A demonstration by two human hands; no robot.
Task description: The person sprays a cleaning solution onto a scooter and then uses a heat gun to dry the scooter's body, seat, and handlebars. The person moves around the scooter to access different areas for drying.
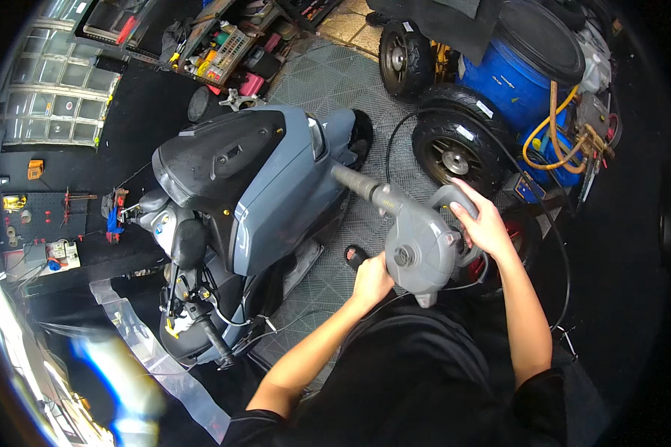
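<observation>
A grey handheld electric blower (419,254) is held in front of my body. My right hand (481,223) is wrapped around its loop handle. At the lower left of the housing, my left hand (373,281) grips the blower, its fingertips hidden behind the housing. The dark nozzle (357,183) points up and left, its blurred tip close to the blue-grey side panel (282,184) of a motor scooter. The scooter's black upper fairing (223,151) faces up, and its handlebar grip (215,335) and mirror (191,243) lie to the left.
Tires on wheels (453,153) and a blue plastic drum (503,78) stand at upper right. A black cable (556,246) loops past my right arm. Patterned floor tiles (324,78) surround the scooter. A tool shelf (223,56) and a pegboard (47,215) stand beyond it.
</observation>
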